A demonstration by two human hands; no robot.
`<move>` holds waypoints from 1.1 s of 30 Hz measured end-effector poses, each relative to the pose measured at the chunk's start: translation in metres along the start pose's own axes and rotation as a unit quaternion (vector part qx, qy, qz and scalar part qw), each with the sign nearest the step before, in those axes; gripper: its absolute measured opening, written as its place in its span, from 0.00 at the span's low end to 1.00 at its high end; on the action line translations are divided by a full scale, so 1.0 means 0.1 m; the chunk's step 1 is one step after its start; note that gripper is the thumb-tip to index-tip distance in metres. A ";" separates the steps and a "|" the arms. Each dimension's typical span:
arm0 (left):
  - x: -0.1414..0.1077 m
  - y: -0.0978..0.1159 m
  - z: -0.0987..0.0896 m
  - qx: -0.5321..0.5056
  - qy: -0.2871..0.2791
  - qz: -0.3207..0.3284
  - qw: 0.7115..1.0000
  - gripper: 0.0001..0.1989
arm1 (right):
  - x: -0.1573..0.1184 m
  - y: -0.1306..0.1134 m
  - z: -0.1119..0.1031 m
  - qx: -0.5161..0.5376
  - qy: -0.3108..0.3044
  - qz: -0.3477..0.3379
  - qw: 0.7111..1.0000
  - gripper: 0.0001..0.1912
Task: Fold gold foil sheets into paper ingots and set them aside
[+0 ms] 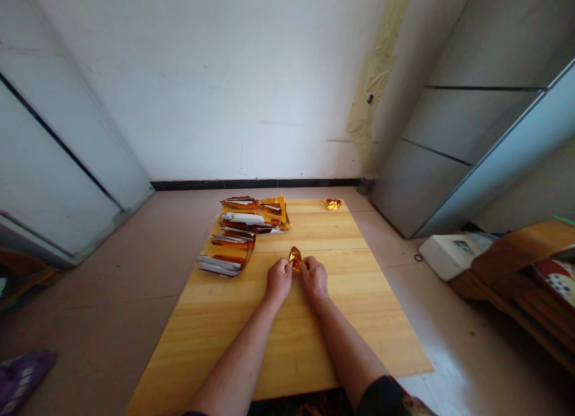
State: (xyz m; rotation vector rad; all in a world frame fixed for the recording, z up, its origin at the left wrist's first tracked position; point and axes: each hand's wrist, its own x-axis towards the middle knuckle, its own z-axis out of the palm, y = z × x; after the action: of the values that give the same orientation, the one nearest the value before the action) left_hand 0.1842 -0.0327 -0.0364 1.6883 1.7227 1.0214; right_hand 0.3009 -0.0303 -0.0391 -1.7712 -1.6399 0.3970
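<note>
A small piece of shiny orange-gold foil point(294, 258) stands up between my two hands over the middle of the wooden table point(359, 308). My left hand point(279, 278) is closed, its fingers pinching the foil's lower left side. On the other side my right hand point(313, 277) pinches the foil's lower right, fingers curled. Both hands are close together, nearly touching. Left of them lie stacks of folded gold and white sheets point(229, 248), with a white rolled piece point(242, 218) on the rear stack. Another crumpled gold foil piece point(333, 204) rests at the table's far right corner.
Behind the table is a white wall point(224, 92) with a strip of beige tape point(376, 68). A grey cabinet point(449, 146) and a white box point(449, 254) on wooden furniture stand at the right. A purple bag point(24, 377) lies on the floor at lower left.
</note>
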 end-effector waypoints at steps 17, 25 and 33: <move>0.00 0.01 0.00 -0.016 -0.009 0.003 1.000 0.10 | 0.00 0.02 0.02 0.031 0.025 -0.014 0.999 0.10; -0.05 0.07 -0.03 0.016 0.001 0.033 0.999 0.10 | 0.11 -0.09 -0.04 0.133 0.036 0.020 0.990 0.10; -0.03 0.09 -0.06 -0.047 0.016 0.000 0.999 0.09 | 0.11 -0.08 -0.04 0.107 0.023 -0.024 0.994 0.12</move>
State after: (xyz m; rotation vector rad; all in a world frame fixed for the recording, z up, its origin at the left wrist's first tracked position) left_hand 0.1852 -0.0369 -0.0262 1.6222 1.6672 1.1183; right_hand 0.2991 -0.0209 -0.0278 -1.5683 -1.5435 0.4861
